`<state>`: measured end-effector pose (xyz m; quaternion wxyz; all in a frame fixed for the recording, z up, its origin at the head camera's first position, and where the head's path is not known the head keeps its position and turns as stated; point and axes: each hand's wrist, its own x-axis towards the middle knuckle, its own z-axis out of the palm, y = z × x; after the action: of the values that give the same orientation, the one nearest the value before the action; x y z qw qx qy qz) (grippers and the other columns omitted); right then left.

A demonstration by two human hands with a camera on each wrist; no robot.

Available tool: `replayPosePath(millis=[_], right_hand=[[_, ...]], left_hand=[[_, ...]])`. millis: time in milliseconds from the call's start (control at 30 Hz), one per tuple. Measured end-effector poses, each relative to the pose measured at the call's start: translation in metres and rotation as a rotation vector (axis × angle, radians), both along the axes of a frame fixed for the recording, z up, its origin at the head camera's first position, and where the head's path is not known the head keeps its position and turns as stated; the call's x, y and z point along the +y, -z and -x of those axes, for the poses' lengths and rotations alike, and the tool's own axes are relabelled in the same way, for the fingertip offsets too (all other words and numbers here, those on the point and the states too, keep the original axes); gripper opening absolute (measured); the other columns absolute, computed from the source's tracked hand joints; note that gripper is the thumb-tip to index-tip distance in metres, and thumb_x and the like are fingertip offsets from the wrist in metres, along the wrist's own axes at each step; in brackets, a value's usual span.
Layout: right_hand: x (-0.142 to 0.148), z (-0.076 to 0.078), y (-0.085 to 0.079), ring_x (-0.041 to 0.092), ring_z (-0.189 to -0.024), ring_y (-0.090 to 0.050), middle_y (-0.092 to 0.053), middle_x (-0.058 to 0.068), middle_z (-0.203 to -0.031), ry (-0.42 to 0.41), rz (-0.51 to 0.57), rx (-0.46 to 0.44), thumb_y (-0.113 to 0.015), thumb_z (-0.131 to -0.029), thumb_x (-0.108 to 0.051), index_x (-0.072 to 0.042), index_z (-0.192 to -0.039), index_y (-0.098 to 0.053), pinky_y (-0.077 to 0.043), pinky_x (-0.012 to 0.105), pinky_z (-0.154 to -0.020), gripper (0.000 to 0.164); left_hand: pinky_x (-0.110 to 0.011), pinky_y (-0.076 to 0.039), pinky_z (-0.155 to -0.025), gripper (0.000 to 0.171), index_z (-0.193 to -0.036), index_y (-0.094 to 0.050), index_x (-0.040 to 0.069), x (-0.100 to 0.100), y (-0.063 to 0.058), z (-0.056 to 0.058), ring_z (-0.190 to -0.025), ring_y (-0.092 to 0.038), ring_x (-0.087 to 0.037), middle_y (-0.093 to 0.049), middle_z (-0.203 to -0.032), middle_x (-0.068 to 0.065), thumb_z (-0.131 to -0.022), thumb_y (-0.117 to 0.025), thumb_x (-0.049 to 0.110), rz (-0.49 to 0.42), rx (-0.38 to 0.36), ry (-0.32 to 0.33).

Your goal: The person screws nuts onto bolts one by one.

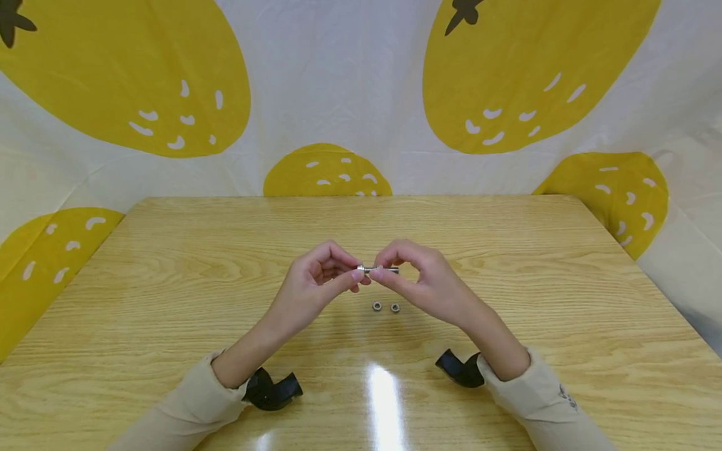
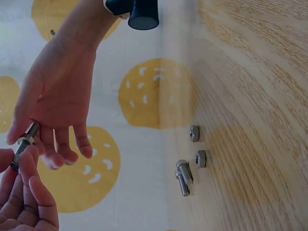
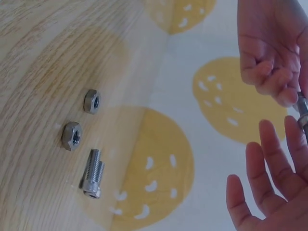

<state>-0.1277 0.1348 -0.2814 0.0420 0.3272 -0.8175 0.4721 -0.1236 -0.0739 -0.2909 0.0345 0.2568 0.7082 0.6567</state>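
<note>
A silver bolt [image 1: 392,270] lies level between both hands, above the table. My left hand [image 1: 307,282] pinches its head end between thumb and index finger. On the threaded shaft sits a hex nut [image 2: 25,139], which my right hand [image 1: 425,282] pinches with thumb and index finger. The shaft's far end sticks out past the right fingertips. In the right wrist view the held bolt [image 3: 302,103] is partly cut off at the frame edge. Below the hands, two loose nuts [image 3: 72,136] rest on the table, side by side.
Two more socket-head bolts [image 3: 93,173] lie close together on the wooden table [image 1: 197,269] near the nuts; the hands hide them in the head view. Black wrist-camera mounts [image 1: 273,391] jut from both sleeves. A curtain [image 1: 338,75] with yellow fruit hangs behind the table.
</note>
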Motion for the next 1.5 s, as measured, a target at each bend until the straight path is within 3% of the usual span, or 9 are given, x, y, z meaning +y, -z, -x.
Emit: replayPosePath(millis=[200, 300, 433, 733, 1133, 1300, 1400, 1500], right_hand=[[0.0005, 0.0009, 0.0019, 0.016, -0.089, -0.059, -0.065, 0.002, -0.092, -0.002, -0.023, -0.057, -0.052, -0.095, -0.033, -0.01, -0.089, -0.065, -0.051, 0.034, -0.08, 0.026], [0.0011, -0.0001, 0.0, 0.014, -0.093, -0.058, -0.065, -0.001, -0.098, 0.019, -0.05, -0.083, -0.061, -0.09, -0.031, -0.011, -0.099, -0.062, -0.049, 0.04, -0.085, 0.022], [0.0009, -0.001, -0.0029, 0.012, -0.095, -0.056, -0.062, -0.004, -0.1, 0.022, -0.048, -0.048, -0.071, -0.083, -0.019, -0.012, -0.107, -0.057, -0.047, 0.041, -0.087, 0.029], [0.0018, -0.0011, -0.0057, 0.01, -0.093, -0.056, -0.063, -0.003, -0.096, -0.019, -0.008, 0.013, -0.07, -0.082, -0.007, -0.009, -0.101, -0.057, -0.045, 0.034, -0.088, 0.024], [0.0015, -0.0018, -0.0037, 0.012, -0.09, -0.057, -0.064, -0.004, -0.092, 0.027, -0.041, -0.058, -0.061, -0.091, -0.018, -0.014, -0.093, -0.062, -0.048, 0.035, -0.082, 0.005], [0.0012, -0.0004, -0.0018, 0.016, -0.087, -0.059, -0.064, 0.0, -0.09, -0.015, -0.044, -0.088, -0.053, -0.096, -0.023, -0.013, -0.087, -0.063, -0.051, 0.032, -0.079, 0.017], [0.0016, -0.0009, -0.0021, 0.017, -0.092, -0.06, -0.065, -0.001, -0.096, 0.001, -0.076, -0.117, -0.06, -0.092, -0.027, -0.014, -0.097, -0.062, -0.051, 0.034, -0.08, 0.014], [0.0019, -0.0013, -0.0026, 0.015, -0.096, -0.058, -0.064, -0.002, -0.102, 0.009, -0.093, -0.085, -0.068, -0.086, -0.023, -0.013, -0.107, -0.057, -0.05, 0.039, -0.082, 0.026]], left_hand=[[-0.029, -0.055, -0.071, 0.014, -0.099, -0.056, -0.003, 0.0009, -0.001, -0.0003, -0.075, -0.063, -0.017, -0.066, -0.091, -0.02, -0.089, -0.061, 0.004, -0.007, 0.003, 0.011], [-0.029, -0.054, -0.071, 0.013, -0.099, -0.056, -0.002, 0.0008, -0.001, -0.0004, -0.075, -0.063, -0.016, -0.066, -0.09, -0.019, -0.088, -0.061, 0.004, 0.009, 0.013, 0.0], [-0.028, -0.054, -0.071, 0.014, -0.099, -0.057, -0.002, 0.0004, -0.001, -0.0007, -0.075, -0.063, -0.016, -0.066, -0.089, -0.018, -0.088, -0.061, 0.004, 0.019, 0.016, -0.01], [-0.028, -0.054, -0.07, 0.014, -0.1, -0.056, -0.003, 0.0005, -0.001, -0.0008, -0.075, -0.063, -0.016, -0.065, -0.09, -0.018, -0.088, -0.061, 0.004, 0.007, 0.004, -0.005], [-0.029, -0.055, -0.072, 0.013, -0.1, -0.055, -0.003, -0.0003, -0.0009, -0.0002, -0.076, -0.064, -0.019, -0.067, -0.092, -0.02, -0.089, -0.059, 0.004, -0.01, -0.011, 0.009], [-0.03, -0.055, -0.072, 0.013, -0.1, -0.055, -0.003, 0.0003, -0.0024, -0.0013, -0.076, -0.063, -0.02, -0.066, -0.092, -0.022, -0.089, -0.06, 0.003, -0.016, -0.008, 0.02], [-0.029, -0.054, -0.071, 0.013, -0.1, -0.056, -0.003, 0.0005, -0.0027, -0.0016, -0.076, -0.063, -0.019, -0.066, -0.091, -0.021, -0.088, -0.06, 0.003, -0.004, 0.003, 0.008], [-0.028, -0.054, -0.071, 0.014, -0.1, -0.056, -0.003, 0.0005, -0.0019, -0.0013, -0.076, -0.063, -0.017, -0.066, -0.09, -0.02, -0.088, -0.061, 0.003, 0.002, 0.007, 0.001]])
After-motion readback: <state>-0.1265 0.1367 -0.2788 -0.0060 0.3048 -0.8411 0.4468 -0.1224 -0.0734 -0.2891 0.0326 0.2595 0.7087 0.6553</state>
